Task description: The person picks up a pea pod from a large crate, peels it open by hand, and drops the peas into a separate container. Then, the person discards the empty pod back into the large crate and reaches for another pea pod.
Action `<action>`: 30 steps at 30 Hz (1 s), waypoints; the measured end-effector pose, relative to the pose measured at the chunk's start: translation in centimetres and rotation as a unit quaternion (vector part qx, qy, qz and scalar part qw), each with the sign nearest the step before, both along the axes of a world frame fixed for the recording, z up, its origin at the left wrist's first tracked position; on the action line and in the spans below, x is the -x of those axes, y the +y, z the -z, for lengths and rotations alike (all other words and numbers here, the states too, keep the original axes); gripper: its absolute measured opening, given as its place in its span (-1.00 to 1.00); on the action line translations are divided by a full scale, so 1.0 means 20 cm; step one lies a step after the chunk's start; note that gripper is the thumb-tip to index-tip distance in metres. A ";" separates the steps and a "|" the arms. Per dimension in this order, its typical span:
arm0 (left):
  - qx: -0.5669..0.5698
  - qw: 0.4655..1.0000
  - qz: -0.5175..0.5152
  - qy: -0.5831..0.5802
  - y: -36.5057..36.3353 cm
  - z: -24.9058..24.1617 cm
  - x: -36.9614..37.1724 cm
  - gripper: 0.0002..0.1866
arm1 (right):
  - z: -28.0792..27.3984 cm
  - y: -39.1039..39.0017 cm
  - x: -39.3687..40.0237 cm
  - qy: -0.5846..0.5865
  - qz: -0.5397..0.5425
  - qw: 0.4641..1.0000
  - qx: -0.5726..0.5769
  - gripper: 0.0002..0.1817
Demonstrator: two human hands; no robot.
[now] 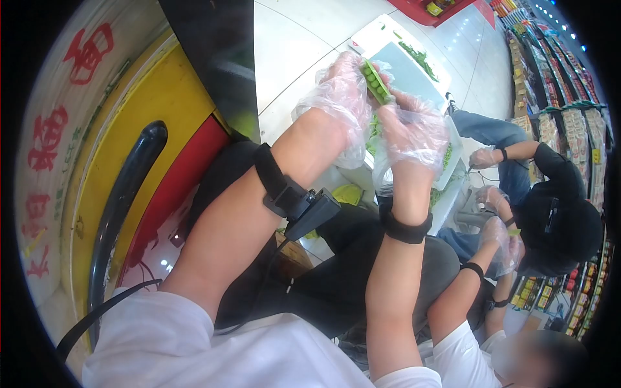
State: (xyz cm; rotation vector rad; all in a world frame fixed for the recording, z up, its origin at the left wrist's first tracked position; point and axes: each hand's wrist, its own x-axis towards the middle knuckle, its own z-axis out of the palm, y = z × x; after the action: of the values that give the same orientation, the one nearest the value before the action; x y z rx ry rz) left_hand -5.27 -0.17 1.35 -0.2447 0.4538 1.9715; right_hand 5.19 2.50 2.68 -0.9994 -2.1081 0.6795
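Observation:
Between my hands is an opened pea pod (374, 83) with a row of green peas showing inside. My left hand (341, 87), in a clear plastic glove, is closed on the pod from the left. My right hand (414, 132), gloved the same way, has its fingers closed at the pod's lower end. Loose green peas (446, 158) lie in a light tray partly hidden beneath my right hand. Beyond the hands, a white tray (404, 68) with a pale blue-grey surface carries thin green pieces (419, 59).
To the right, co-workers in clear gloves sit close by; one gloved hand (495, 236) holds something green. A black curved bar (129, 200) and yellow panel stand at left. Stocked shelves (556, 84) line the far right. A red object (443, 11) sits on the tiled floor.

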 end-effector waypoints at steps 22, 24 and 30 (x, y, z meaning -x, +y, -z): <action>-0.011 0.999 0.033 0.020 0.03 0.00 0.06 -0.72 | -0.09 -0.02 0.08 -0.072 0.057 0.990 -0.111 -0.71; -0.009 0.999 0.029 0.032 0.03 0.02 0.04 -0.73 | -0.09 -0.02 0.05 -0.075 0.061 0.991 -0.096 -0.71; -0.001 0.999 0.035 0.040 0.04 0.02 0.04 -0.71 | -0.08 -0.01 0.05 -0.049 0.045 0.994 -0.085 -0.72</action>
State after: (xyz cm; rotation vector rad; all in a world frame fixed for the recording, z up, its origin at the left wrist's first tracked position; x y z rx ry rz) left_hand -6.04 0.58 1.04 -0.1479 0.5060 1.9188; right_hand 4.16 2.35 4.27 -1.0434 -2.1495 0.4075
